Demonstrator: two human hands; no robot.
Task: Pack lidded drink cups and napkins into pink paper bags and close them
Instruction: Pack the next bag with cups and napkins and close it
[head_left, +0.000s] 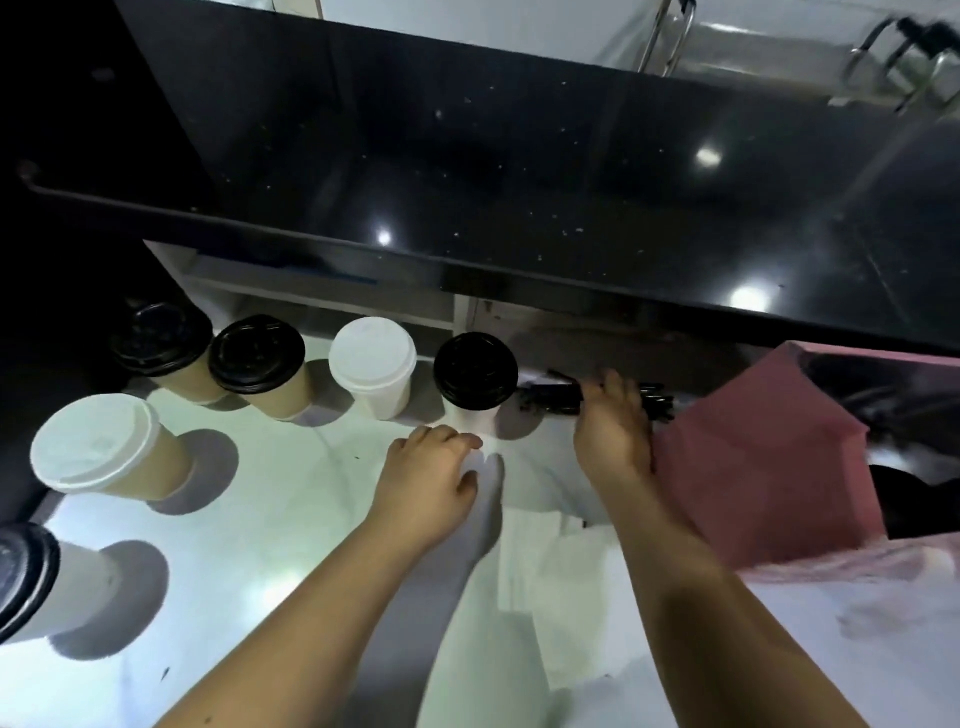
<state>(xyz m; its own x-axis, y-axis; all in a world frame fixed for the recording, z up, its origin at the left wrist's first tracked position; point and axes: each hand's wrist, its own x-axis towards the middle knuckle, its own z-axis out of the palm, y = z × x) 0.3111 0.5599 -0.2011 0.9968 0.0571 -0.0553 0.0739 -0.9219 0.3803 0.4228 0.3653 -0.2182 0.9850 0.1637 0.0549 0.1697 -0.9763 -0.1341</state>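
A white cup with a black lid (475, 371) stands on the white counter (270, 545). My left hand (431, 480) grips the cup's lower part between fingers and thumb. My right hand (613, 428) reaches over a bundle of black sticks (550, 400) and curls round it, right beside an open pink paper bag (753, 467) that stands at the right. White napkins (561, 577) lie on the counter between my forearms. More pink bag material (857, 571) lies at the lower right.
Several other lidded cups stand to the left: a white one (373, 364), two brown ones with black lids (257, 353) (158, 338), a brown one with a white lid (96, 441), and one at the edge (26, 582). A black shelf (519, 182) overhangs the back.
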